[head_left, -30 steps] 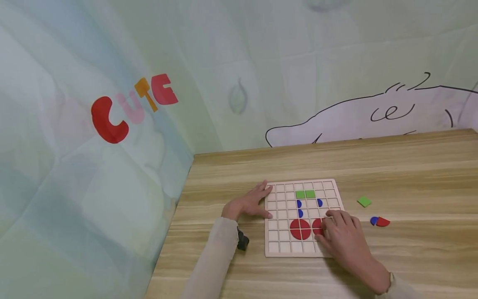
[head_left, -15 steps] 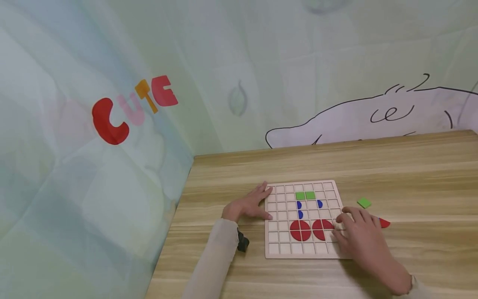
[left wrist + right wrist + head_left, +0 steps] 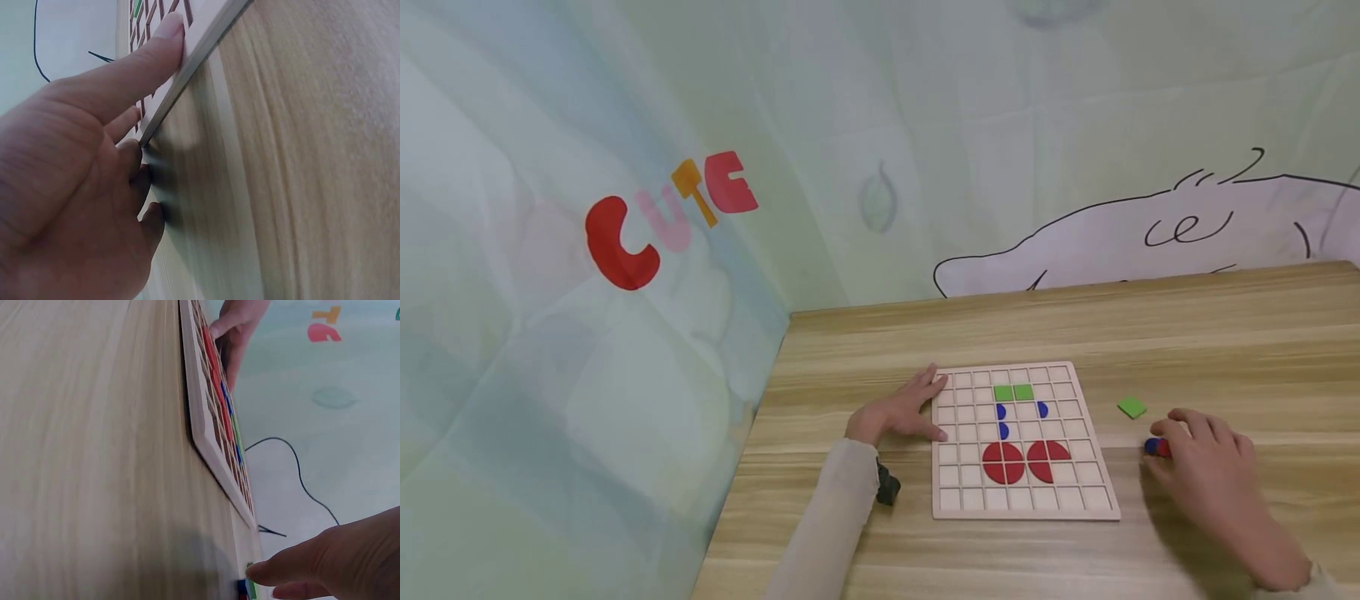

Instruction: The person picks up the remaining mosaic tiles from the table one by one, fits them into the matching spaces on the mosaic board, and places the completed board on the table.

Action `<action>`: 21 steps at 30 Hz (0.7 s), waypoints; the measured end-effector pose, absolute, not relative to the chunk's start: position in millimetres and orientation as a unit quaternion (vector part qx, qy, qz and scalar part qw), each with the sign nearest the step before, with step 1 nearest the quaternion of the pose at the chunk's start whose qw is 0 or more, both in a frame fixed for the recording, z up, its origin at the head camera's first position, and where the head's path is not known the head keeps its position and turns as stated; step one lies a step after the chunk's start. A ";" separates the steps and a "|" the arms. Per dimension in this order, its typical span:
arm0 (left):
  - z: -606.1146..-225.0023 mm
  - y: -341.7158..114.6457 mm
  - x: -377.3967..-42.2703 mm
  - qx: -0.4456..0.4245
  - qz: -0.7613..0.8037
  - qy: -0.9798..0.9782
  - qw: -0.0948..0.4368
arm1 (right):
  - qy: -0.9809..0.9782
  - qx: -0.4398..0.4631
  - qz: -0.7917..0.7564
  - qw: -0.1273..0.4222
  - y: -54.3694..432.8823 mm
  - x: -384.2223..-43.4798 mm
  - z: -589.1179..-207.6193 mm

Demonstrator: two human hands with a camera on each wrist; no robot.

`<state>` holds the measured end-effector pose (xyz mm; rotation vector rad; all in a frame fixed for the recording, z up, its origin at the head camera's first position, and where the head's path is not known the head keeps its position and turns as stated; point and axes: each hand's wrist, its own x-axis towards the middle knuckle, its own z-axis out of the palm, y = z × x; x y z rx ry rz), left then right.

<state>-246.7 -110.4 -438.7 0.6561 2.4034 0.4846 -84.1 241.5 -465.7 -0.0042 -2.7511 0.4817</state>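
Observation:
My left hand rests its straight thumb and fingers on the left rim of the pale wooden grid board; in the left wrist view, the thumb lies over the edge. On the grid are a full red circle, three red quarters beside it, two green squares and small blue half-circles. To the right of the board, my right hand hovers over a blue piece and a red quarter piece, partly hidden by its fingers.
A loose green square lies on the wood-grain table, just behind the right hand. A dark device sits at the left wrist. Printed cloth walls border the table at the back and left.
My right hand has let go of a red quarter on the board and moved right to the loose blue and red pieces. The left hand stays at the board's rim.

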 end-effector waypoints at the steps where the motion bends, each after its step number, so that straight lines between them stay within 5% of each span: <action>1: -438.8 -110.4 -246.6 0.247 0.182 0.904 0.297 | -0.972 -0.006 0.167 0.166 244.4 -83.8 -466.7; 21: -441.4 -111.6 -248.4 0.255 0.175 0.904 0.295 | -0.982 -0.044 0.153 0.102 259.2 -84.6 -470.8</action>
